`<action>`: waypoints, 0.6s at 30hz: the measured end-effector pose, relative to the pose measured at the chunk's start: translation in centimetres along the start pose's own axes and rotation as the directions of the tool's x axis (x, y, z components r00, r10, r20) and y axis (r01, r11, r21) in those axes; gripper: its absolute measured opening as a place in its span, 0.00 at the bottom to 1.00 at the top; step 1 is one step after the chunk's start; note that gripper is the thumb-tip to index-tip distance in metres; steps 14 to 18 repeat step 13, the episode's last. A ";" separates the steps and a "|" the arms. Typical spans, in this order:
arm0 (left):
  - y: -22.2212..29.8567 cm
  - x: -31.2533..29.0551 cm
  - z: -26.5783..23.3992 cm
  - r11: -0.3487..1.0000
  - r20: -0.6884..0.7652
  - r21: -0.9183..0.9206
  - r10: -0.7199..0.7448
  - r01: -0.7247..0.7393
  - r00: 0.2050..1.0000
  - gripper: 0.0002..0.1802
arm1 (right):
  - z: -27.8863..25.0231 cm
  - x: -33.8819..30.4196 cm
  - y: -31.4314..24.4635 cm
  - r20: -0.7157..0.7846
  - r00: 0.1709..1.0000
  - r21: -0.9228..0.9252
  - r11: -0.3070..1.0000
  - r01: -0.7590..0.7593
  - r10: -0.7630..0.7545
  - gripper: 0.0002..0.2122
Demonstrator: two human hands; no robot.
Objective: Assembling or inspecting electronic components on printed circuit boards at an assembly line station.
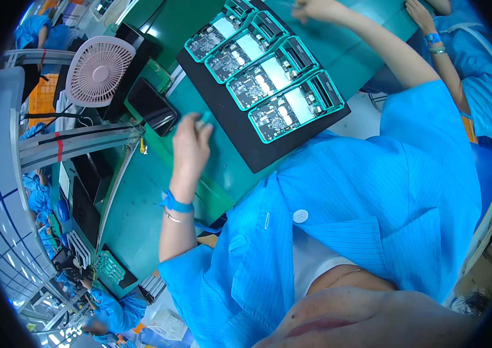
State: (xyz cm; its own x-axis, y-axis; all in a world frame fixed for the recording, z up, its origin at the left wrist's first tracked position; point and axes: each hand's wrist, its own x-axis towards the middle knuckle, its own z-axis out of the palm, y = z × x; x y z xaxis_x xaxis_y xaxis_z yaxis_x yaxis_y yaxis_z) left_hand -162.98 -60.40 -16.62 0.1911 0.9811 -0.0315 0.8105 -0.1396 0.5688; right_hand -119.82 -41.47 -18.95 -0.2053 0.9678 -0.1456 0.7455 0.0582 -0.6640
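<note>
My left hand [191, 145] is over the green table, just right of a dark phone-like slab [152, 107]. Its fingers are curled together around something small and pale that I cannot make out. At the top edge my right hand [321, 10] is beyond the black mat [257, 153], its fingers pinched and slightly blurred; what they hold is unclear. Several teal frames, each with an opened phone and bare circuit board, stand in a slanting row on the mat. The nearest teal frame [296, 107] lies between my hands and my body.
A pink fan [100, 71] stands at the left behind the dark slab. A grey rail with a red band [78, 145] runs along the table's left side. Another person's arm [446, 69] rests at the right. Teal trays [109, 265] lie farther down the bench.
</note>
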 end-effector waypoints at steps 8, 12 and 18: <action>1.4 -3.4 3.1 0.939 -0.032 -0.310 -0.163 0.145 0.986 0.31 | 3.6 -4.5 -4.3 0.310 0.949 0.554 0.801 -0.227 0.055 0.16; 0.7 -3.5 3.5 0.873 0.060 -0.487 0.009 0.022 0.998 0.32 | 5.1 0.9 4.2 0.256 0.967 0.785 0.587 -0.199 -0.014 0.23; -1.5 -5.0 2.1 0.884 0.006 -0.465 -0.055 0.052 0.998 0.32 | 7.8 2.6 -0.2 0.202 0.971 0.643 0.765 -0.036 -0.124 0.28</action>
